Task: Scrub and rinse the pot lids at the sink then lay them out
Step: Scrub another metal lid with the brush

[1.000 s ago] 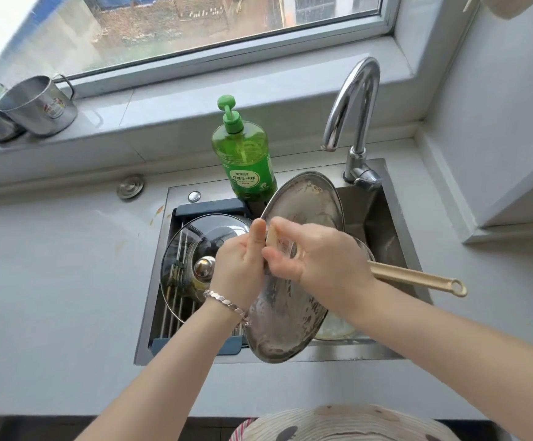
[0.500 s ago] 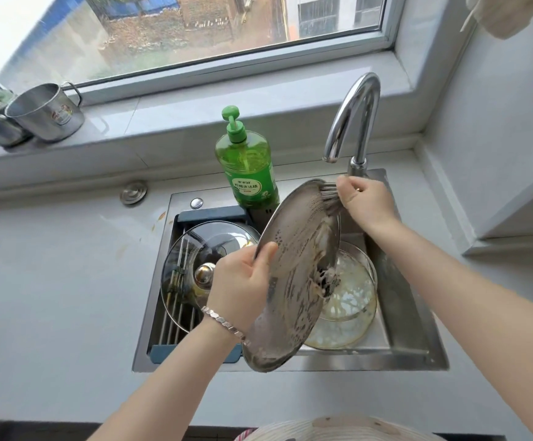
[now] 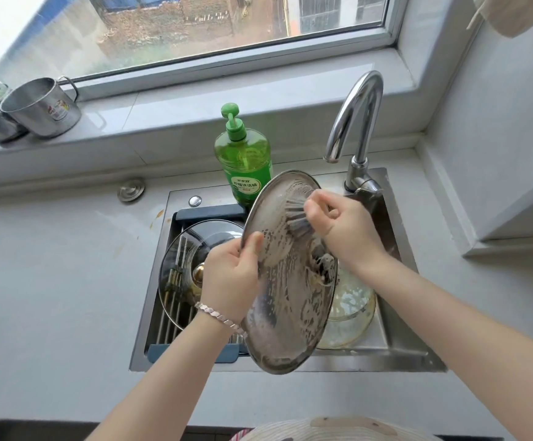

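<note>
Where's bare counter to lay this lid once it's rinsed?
Wide bare counter left of the sink, another patch right of it up to the wall. Sink itself is crowded: glass lid on the rack, another lid right of it.

First lid [image 3: 287, 300] tilted over the sink [image 3: 411, 358], second lid [image 3: 188, 249] on the rack [image 3: 169, 326] in its left half, third lid [image 3: 351, 307] low in the right half; soap bottle [image 3: 244, 160] and tap [image 3: 357, 122] behind.

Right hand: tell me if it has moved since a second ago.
Yes. The right hand has gone up toward the faucet base, its brush on the upper part of the metal lid.
</note>
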A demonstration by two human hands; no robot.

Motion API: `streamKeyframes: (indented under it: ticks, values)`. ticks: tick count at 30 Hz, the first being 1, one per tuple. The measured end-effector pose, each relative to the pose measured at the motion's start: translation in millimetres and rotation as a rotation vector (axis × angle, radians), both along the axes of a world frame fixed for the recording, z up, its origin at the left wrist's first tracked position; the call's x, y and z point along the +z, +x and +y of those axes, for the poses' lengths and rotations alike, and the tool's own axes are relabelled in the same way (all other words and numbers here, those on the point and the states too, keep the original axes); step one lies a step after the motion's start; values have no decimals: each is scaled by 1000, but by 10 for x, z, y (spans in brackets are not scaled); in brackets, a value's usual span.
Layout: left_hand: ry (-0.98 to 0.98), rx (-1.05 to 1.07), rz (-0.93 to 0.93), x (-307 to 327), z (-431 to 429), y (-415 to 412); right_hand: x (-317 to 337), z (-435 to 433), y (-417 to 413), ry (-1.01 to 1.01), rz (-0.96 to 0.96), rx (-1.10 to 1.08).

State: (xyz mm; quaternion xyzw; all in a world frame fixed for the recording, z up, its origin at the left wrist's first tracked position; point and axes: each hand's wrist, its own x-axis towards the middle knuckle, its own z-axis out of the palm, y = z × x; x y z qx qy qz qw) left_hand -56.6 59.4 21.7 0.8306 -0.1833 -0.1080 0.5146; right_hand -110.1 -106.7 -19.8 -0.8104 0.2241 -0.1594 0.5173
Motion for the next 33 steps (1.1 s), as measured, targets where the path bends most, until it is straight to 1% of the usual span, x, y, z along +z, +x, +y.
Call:
streamKeyframes:
  ticks: [1, 2, 3, 5, 6, 7, 9, 10, 11, 12, 15, 16, 19, 21, 22, 23, 24, 26, 27, 28, 30, 33]
  values:
    - [-10, 32, 32, -9, -3, 20, 15, 110, -55, -29, -25, 55]
    - [-12, 50, 49, -10, -6, 26, -25, 102, -77, -61, -24, 45]
    - [-6, 49, 46, -6, -10, 15, -79, 8, -56, -55, 14, -23]
    - [20, 22, 30, 23, -45, -49, -158, -221, -24, 22, 164, -189]
    - [27, 25, 34, 30, -70, -72, -178, -253, -30, 48, 189, -223]
    - [22, 44, 45, 33, -91, -77, -174, -213, -44, 44, 158, -187]
    - [0, 106, 58, 30, -109, -38, -113, 13, -73, 1, 53, -3]
    - [-8, 138, 59, 28, -109, -8, -72, 128, -106, 12, 29, 77]
    - [-16, 161, 65, 32, -105, 16, -58, 156, -133, 16, 23, 100]
    - [-25, 171, 76, 37, -102, 27, -86, 92, -120, 23, 41, 65]
    - [-26, 155, 94, 61, -114, -19, -132, -171, -64, 98, 187, -144]
    - [-16, 158, 87, 65, -127, -27, -153, -167, -58, 92, 173, -125]
    - [-18, 206, 83, 52, -143, 14, -56, 124, -76, 60, 36, 68]
    - [-21, 232, 89, 44, -118, 40, -47, 151, -92, 56, 9, 70]
    - [-17, 223, 79, 40, -102, 32, -87, 65, -74, 53, 47, 11]
    - [-14, 201, 60, 33, -88, 9, -143, -29, -58, 84, 122, -60]
    - [-7, 172, 44, 26, -91, -32, -225, -123, -41, 161, 218, -131]
    - [19, 146, 22, -19, -128, -117, -311, -195, -51, 481, 364, -253]
    - [24, 156, 13, -47, -153, -151, -324, -174, -66, 612, 418, -256]
    - [14, 179, 8, -71, -183, -175, -338, -132, -76, 685, 466, -234]
    - [-6, 221, -4, -103, -228, -215, -371, -23, -94, 727, 543, -214]
    - [-11, 226, -14, -148, -237, -288, -484, 39, -113, 800, 495, -295]
